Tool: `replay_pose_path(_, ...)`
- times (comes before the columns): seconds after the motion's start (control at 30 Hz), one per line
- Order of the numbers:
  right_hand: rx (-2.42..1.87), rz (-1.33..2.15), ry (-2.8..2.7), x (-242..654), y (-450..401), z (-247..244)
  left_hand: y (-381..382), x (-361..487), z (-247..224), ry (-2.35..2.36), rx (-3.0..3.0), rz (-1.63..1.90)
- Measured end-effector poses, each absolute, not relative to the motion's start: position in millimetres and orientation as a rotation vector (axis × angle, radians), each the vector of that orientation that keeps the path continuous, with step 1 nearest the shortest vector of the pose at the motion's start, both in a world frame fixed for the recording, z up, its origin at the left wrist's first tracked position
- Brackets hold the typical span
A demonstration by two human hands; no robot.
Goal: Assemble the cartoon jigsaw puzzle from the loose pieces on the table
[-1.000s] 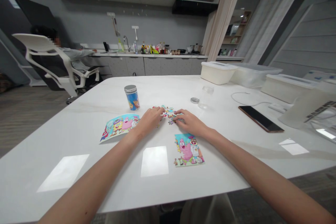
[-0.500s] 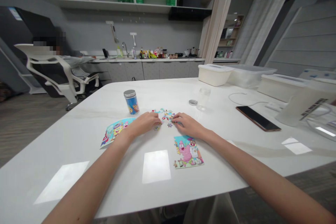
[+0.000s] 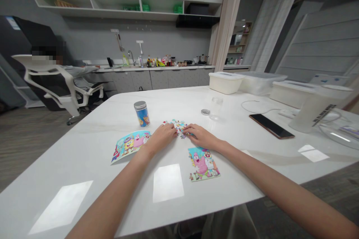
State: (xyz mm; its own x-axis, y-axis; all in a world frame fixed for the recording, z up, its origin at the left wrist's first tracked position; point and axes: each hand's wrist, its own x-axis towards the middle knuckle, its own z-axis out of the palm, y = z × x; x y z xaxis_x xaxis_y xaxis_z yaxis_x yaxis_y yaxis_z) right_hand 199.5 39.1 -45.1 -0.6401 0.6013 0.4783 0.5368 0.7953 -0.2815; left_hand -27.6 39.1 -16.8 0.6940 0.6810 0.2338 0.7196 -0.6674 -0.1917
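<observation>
A small heap of loose jigsaw puzzle pieces [image 3: 177, 127] lies in the middle of the white table [image 3: 84, 149]. My left hand [image 3: 162, 138] rests at its left side, fingertips against the nearest pieces. My right hand [image 3: 201, 137] reaches in from the right, fingers over the heap's lower right edge. Neither hand clearly pinches a piece. A cartoon picture card [image 3: 130, 146] lies just left of my left wrist, and a second card [image 3: 203, 164] lies below my right hand. Behind the heap stands a blue cylindrical jar [image 3: 141, 114] with a metal lid.
A round metal lid [image 3: 205, 112] and a clear plastic cup [image 3: 215, 109] stand behind my right hand. A black phone [image 3: 271, 126] and a cable lie to the right. White storage boxes [image 3: 224, 83] line the far edge. A seated person [image 3: 75, 71] works at the back counter.
The view has shifted, with the table sitting lower in the picture. Both hands stay at the heap of pieces, with little visible movement.
</observation>
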Motion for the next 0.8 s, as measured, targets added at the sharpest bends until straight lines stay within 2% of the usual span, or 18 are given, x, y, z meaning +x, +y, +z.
replay_pose_path(0.43,-0.967,0.118,-2.36,208,50,-48,35,-34,-4,-1.097,-2.572,-0.109)
replay_pose_path(0.8,-0.911,0.311,-2.358,204,44,-45,41,-48,-4,-1.102,-2.792,-0.148)
